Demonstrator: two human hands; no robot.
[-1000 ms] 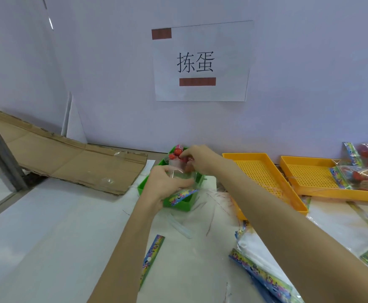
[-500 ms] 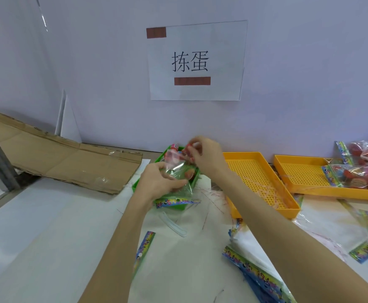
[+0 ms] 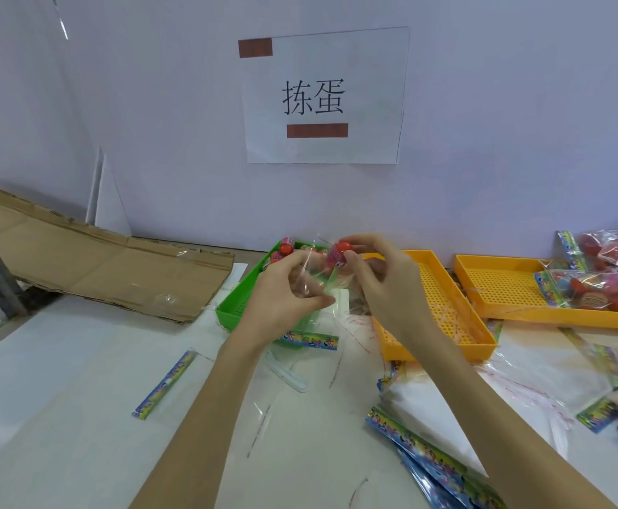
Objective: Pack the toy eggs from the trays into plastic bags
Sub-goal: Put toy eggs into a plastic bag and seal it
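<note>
Above the green tray (image 3: 234, 302) the left hand (image 3: 281, 288) pinches the clear plastic bag (image 3: 313, 284) (its coloured header hangs at 6 o'clock), and at its 2 o'clock the right hand (image 3: 380, 277) pinches a red toy egg (image 3: 338, 254) over the bag's mouth.

Both forearms reach forward, hands raised close together. Left hand (image 3: 285, 288) fingers curled, pinching clear film. Right hand (image 3: 380, 277) fingertips pinch a small red item (thumb opposed).
</note>
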